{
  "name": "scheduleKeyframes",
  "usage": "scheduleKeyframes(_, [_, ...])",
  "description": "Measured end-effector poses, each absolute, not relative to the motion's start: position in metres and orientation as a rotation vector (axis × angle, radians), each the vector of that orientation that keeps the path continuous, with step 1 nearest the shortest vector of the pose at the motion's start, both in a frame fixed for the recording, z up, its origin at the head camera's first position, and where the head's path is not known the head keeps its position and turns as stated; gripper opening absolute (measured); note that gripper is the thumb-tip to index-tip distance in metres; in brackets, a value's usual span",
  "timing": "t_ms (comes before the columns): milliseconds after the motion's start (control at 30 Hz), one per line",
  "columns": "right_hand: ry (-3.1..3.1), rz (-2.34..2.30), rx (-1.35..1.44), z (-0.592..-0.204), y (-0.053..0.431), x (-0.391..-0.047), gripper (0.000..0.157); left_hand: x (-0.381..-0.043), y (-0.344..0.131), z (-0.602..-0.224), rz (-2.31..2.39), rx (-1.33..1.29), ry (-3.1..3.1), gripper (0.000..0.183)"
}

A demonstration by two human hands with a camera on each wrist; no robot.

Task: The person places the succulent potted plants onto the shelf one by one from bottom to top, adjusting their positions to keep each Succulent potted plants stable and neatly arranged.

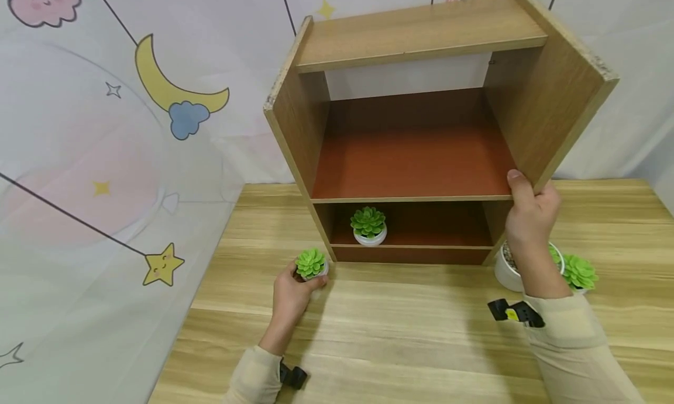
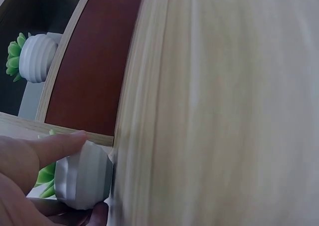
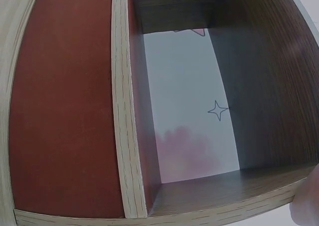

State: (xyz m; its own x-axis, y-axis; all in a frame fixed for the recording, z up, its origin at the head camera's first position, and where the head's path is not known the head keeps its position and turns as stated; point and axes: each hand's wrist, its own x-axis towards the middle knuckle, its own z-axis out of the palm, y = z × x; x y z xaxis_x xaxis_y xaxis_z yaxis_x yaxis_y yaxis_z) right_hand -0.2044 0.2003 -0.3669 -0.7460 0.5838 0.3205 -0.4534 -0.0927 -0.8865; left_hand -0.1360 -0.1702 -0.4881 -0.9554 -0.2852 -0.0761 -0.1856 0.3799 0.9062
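My left hand (image 1: 291, 294) holds a small potted succulent (image 1: 310, 263) beside the front left foot of a wooden shelf unit (image 1: 408, 200). In the left wrist view, thumb and fingers lie around its ribbed white pot (image 2: 82, 176), low by the tabletop and right beside the shelf's side panel. My right hand (image 1: 533, 225) grips the unit's right side panel around its front edge, thumb on the inner side at the middle board. Another succulent in a white pot (image 1: 369, 225) stands in the lower compartment, toward its left.
Right of the unit, partly hidden by my right forearm, stand a white pot with pebbles (image 1: 508, 270) and a green succulent (image 1: 580, 273). The wood-grain table (image 1: 400, 334) reaches back to a printed cloth backdrop (image 1: 79, 129). The unit's upper compartment (image 1: 411, 152) has a partly open back.
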Motion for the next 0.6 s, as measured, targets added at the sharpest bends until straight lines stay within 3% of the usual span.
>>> scheduleKeyframes(600, [-1.466, 1.904, -0.135, -0.367, 0.199, -0.204, 0.012, -0.134, -0.171, -0.474, -1.612, 0.381, -2.562, 0.068])
